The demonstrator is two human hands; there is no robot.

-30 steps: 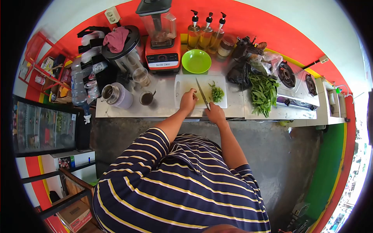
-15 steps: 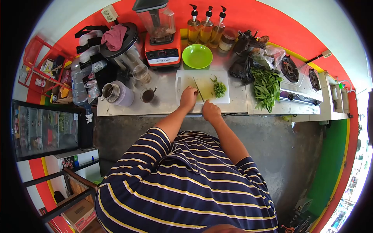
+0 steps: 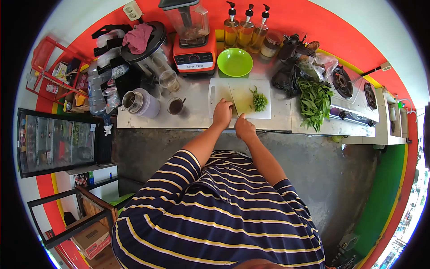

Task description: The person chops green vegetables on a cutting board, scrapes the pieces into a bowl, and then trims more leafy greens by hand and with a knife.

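A white cutting board (image 3: 216, 88) lies on the steel counter. My right hand (image 3: 244, 127) is wrapped around the handle of a kitchen knife (image 3: 233, 97), its thin blade slanting away over the board. Just left of the blade, my left hand (image 3: 222, 114) rests at the board's near edge with fingers curled in. What those fingers hold, if anything, is hidden or too small to name. Chopped green leaves (image 3: 260, 101) form a small pile on the board's right side, and small green bits lie between it and the knife.
Behind the board stand a green bowl (image 3: 235, 62), a blender (image 3: 194, 56) and pump bottles (image 3: 246, 32). To the left are a glass of dark drink (image 3: 175, 106) and a flask (image 3: 144, 104). Leafy greens (image 3: 315, 102) lie right, beside a gas stove (image 3: 342, 83).
The whole view has shifted slightly, so the counter items appear farther right. Both hands stay at the board's near edge, with the knife still in my right hand.
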